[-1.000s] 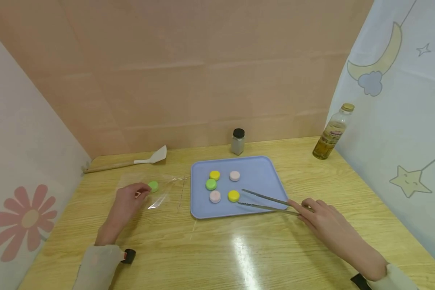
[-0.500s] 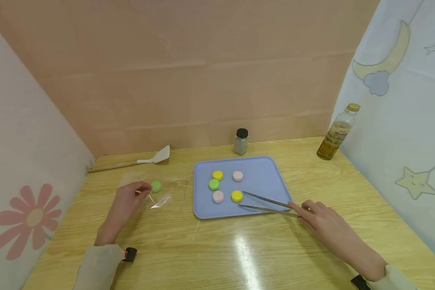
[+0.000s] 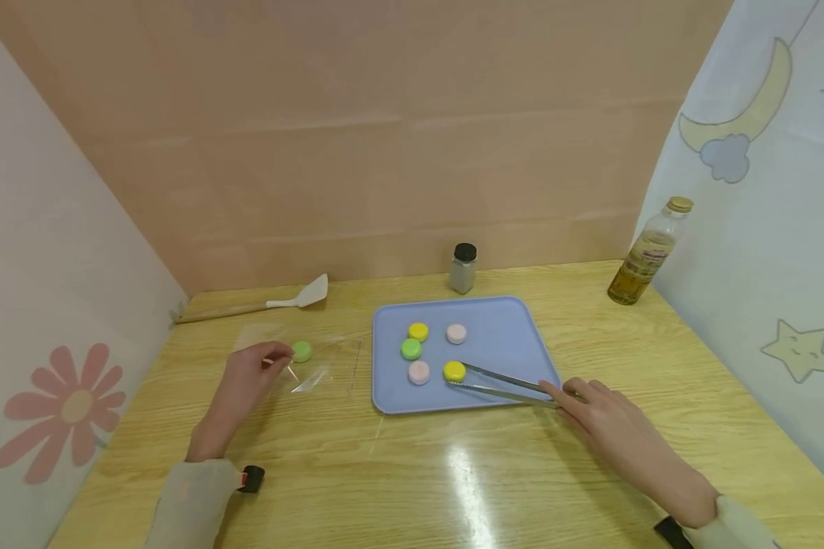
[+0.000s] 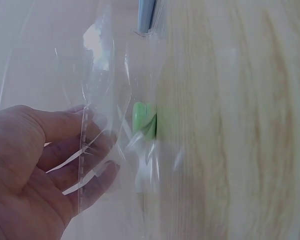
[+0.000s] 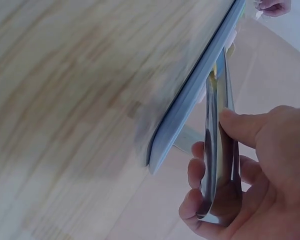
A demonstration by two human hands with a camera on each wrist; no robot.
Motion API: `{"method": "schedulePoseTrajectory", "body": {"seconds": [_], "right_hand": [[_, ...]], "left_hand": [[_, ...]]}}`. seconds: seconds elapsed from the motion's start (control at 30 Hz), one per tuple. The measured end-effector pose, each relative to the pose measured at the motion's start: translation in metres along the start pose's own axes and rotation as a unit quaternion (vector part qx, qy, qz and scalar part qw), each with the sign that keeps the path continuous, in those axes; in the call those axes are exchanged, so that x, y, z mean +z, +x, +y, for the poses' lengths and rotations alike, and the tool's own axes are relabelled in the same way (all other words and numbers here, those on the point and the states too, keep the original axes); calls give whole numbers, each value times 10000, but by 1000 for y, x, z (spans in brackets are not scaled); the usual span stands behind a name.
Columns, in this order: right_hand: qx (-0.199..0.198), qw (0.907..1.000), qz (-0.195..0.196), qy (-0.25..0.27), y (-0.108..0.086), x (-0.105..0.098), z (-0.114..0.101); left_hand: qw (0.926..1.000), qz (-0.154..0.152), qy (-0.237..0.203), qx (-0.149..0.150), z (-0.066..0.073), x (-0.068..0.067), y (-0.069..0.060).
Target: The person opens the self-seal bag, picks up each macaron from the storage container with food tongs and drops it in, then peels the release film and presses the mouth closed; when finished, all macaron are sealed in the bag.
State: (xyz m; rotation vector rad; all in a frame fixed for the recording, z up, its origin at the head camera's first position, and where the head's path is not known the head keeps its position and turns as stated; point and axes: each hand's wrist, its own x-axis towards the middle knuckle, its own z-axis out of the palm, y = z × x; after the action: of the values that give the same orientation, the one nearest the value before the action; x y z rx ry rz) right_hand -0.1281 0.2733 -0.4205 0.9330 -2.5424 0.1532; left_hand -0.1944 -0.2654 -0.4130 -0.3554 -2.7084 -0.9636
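Observation:
My left hand (image 3: 247, 381) pinches the edge of a clear plastic bag (image 4: 97, 65), which has a green macaron (image 3: 302, 351) inside. My right hand (image 3: 607, 427) grips metal tongs (image 5: 210, 150) whose tips stand on either side of a yellow macaron (image 3: 455, 371); whether both tips touch it I cannot tell. That macaron lies on a blue tray (image 3: 508, 328), along with a second yellow one (image 3: 418, 332), a green one (image 3: 411, 349) and two pale pink ones (image 3: 419, 372), (image 3: 456, 333).
Behind the tray stands a small black-lidded jar (image 3: 463, 269). A bottle of amber liquid (image 3: 645, 255) is at the back right. The white-headed spatula (image 3: 309, 293) lies at the back left, beyond the bag.
The tongs' tips have moved left from beside the yellow macaron to around it, with the gap between them narrower. My left hand still holds the bag's edge. The whole view has shifted slightly.

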Motion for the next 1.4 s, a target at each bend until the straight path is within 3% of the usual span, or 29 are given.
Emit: {"method": "schedulePoseTrajectory", "body": {"seconds": [0.17,0.7,0.93,1.13,1.4], "right_hand": [[-41,10000,26,-36,2,1,0],[-138,9997,220,-40,3,1,-3],[-231,9991,340,-55,5,-3,-2],[-330,9987,390,-10,13,-5,-4],[-548,9977,369,116,39,-3,-20]], "left_hand": [[9999,26,109,124,-1,1,1],[10000,-94,-17,4,-2,-1,-2],[9999,-42,-31,97,-2,0,-2],[9999,12,-27,126,-1,0,-2],[9999,-26,-55,83,0,-2,-1]]}}
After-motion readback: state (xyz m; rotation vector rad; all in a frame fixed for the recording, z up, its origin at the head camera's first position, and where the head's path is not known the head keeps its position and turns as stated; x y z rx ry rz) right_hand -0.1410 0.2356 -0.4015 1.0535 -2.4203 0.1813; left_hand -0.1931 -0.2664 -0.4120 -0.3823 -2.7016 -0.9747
